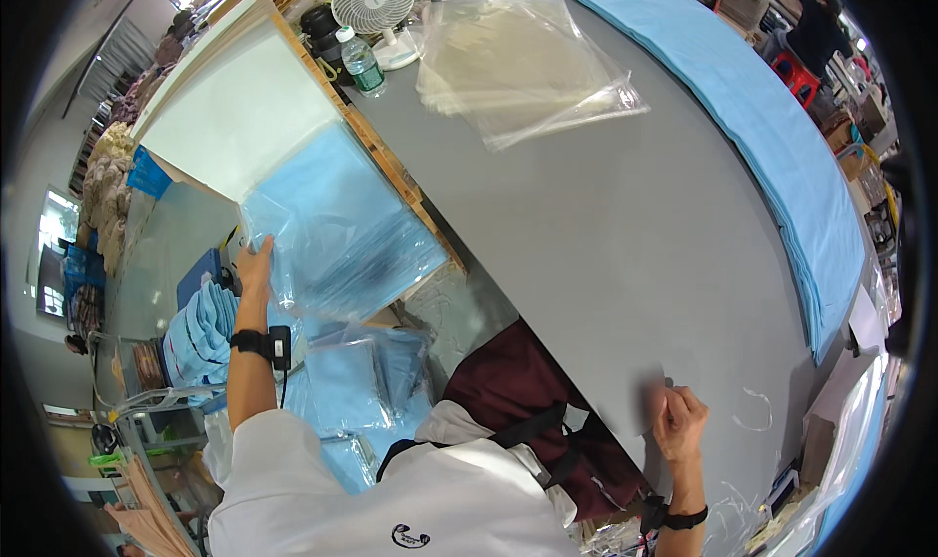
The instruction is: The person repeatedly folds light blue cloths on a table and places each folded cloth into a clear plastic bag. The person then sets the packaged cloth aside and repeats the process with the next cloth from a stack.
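Observation:
My left hand (254, 267) grips the left edge of a clear plastic bag (289, 227), its thumb on top. Folded light-blue fabric (322, 176) shows through the film. This bag lies on a pile of similar bagged blue pieces (374, 264), whose clear edges fan out toward me, on a wood-edged board stand. Over the near part of the grey table (579, 242), my right hand (680, 419) has its fingers curled, and nothing shows in them. Whether it touches the tabletop is unclear.
Clear plastic bags (520, 58) lie stacked on the table's far side. A long folded blue cloth (762, 124) runs along the right edge. A white fan (374, 4) and a water bottle (361, 62) stand beyond the stand. More bagged blue pieces (352, 381) lie low beside me.

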Motion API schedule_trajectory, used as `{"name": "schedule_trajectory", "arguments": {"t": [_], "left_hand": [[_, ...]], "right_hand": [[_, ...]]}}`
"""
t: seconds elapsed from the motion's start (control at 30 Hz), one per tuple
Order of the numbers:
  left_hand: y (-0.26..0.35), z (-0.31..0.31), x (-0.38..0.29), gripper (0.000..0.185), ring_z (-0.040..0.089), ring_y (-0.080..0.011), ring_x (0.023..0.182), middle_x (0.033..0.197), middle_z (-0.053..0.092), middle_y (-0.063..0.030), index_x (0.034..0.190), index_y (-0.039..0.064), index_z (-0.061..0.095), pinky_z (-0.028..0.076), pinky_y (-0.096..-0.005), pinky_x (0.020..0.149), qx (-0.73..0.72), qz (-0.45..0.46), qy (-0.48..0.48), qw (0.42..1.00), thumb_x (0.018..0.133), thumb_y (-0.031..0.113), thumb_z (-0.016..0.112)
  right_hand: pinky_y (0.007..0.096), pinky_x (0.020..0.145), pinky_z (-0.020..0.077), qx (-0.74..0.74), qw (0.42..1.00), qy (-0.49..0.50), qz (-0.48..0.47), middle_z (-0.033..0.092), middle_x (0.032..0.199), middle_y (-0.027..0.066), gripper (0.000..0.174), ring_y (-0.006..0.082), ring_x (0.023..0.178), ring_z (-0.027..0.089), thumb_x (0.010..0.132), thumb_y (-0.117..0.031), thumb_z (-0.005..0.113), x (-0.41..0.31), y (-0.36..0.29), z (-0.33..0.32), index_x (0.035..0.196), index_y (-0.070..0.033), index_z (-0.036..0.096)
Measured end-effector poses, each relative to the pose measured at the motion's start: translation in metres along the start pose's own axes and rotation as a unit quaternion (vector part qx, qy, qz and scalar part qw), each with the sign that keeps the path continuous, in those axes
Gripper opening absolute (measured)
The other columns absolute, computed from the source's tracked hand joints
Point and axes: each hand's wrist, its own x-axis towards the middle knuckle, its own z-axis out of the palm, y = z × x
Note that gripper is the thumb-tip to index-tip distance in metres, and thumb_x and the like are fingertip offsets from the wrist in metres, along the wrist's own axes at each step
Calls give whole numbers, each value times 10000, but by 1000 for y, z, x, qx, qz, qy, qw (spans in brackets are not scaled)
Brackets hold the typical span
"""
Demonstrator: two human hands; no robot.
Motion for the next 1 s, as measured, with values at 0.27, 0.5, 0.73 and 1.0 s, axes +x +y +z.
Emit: {"name": "schedule_trajectory", "arguments": {"t": [0.27, 0.5, 0.73, 1.0], "left_hand": [[38, 30, 2, 642, 558, -381, 1343, 1418, 622, -170, 1450, 123, 613, 446, -493, 1146, 278, 316, 188, 887, 856, 218, 840], [225, 197, -108, 408, 547, -350, 1338, 1433, 590, -157, 1358, 72, 678, 426, -471, 1142, -8, 482, -64, 874, 953, 68, 731], [394, 311, -299, 276, 614, -300, 1210, 1347, 603, -134, 1218, 70, 733, 514, -402, 1010, -142, 587, -294, 741, 943, 53, 717], [488, 394, -453, 155, 667, -281, 1094, 1221, 686, -105, 1138, 78, 766, 539, -371, 958, -221, 605, -484, 592, 996, 125, 724]], "right_hand": [[406, 495, 448, -99, 992, 72, 18, 620, 702, 100, 71, 282, 540, 583, 955, -68, 762, 23, 43, -45, 885, -52, 762], [403, 647, 511, -207, 928, 265, 160, 670, 850, 97, 121, 291, 688, 648, 983, -176, 744, 103, 186, -99, 934, -66, 755], [431, 801, 552, -228, 878, 252, 337, 722, 1065, 90, 169, 336, 939, 711, 966, -215, 746, 144, 289, -132, 1084, -103, 795], [376, 642, 539, -219, 848, 412, 253, 734, 889, 99, 52, 310, 666, 685, 1018, -98, 685, 161, 304, -150, 1049, -59, 670]]}}
